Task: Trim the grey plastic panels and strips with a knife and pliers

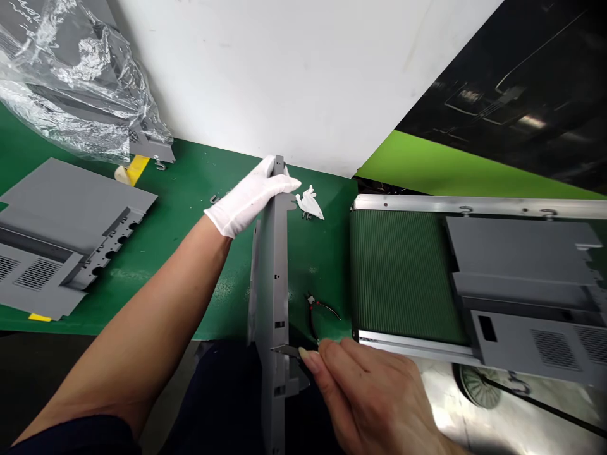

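Grey sheet-metal panel (71,196) on left of green surface (327,265), plastic-wrapped parts (95,57) behind. Right side: conveyor belt (398,278) carrying another panel (516,246). Pliers (310,299) lie just right of the held panel (281,253), near right hand (374,385). Held panel is on edge, overhanging surface's near side. Left hand (251,199), gloved: grip clamped around its far end. Right, bare: grip pinching knife blade (284,349), tip overlapping held panel, contact unclear.

on the tabletop (332,265), one panel (71,212) lies left of the held panel (269,284) and pliers (312,303) lie right; farther right, a conveyor (403,278) carries a third panel (526,249).
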A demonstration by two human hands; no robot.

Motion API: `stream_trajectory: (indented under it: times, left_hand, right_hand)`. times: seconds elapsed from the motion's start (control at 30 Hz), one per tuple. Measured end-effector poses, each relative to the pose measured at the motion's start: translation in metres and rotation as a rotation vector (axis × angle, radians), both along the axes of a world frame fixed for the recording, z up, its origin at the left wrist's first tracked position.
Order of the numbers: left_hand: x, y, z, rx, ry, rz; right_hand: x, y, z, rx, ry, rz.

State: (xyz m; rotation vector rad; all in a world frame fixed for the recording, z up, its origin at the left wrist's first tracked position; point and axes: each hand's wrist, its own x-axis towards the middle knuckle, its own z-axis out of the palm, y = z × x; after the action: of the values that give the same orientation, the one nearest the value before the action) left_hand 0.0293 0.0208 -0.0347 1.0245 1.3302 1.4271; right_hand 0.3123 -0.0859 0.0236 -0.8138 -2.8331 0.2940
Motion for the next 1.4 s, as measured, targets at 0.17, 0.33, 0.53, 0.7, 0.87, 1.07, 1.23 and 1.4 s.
stream_trajectory:
  times: [0.17, 0.33, 0.53, 0.7, 0.87, 1.07, 1.23, 1.4]
  left_hand:
    - [0.0017, 0.0001, -0.0008, 0.01, -0.059, 0.003]
    - [0.0033, -0.0005, -0.002, 0.014, -0.078, 0.025]
    - [0.0038, -0.0019, -0.0014, 0.005, -0.046, 0.028]
    - [0.003, -0.0014, -0.0028, 0.008, -0.032, 0.032]
    - [0.0021, -0.0001, -0.0048, -0.002, -0.035, 0.031]
    - [0.0043, -0.0003, -0.0017, -0.008, -0.05, 0.024]
    - [0.0041, -0.0005, -0.001, 0.004, -0.045, 0.025]
    - [0.0036, 0.0003, -0.0021, 0.009, -0.04, 0.027]
  right_hand:
    - [0.002, 0.0008, 0.0033, 0.095, -0.029, 0.036]
    - [0.0031, 0.0003, 0.0048, 0.117, -0.039, 0.074]
    - [0.0025, -0.002, 0.004, 0.119, -0.013, 0.071]
    - [0.0015, -0.0011, 0.0028, 0.111, -0.024, 0.041]
    - [0.0003, -0.0016, 0.002, 0.185, -0.03, 0.05]
    - [0.004, -0.0042, 0.0028, 0.246, -0.038, 0.035]
    - [0.0089, -0.0049, 0.0034, 0.243, -0.04, 0.1]
    - [0.006, -0.0046, 0.0043, 0.202, -0.039, 0.061]
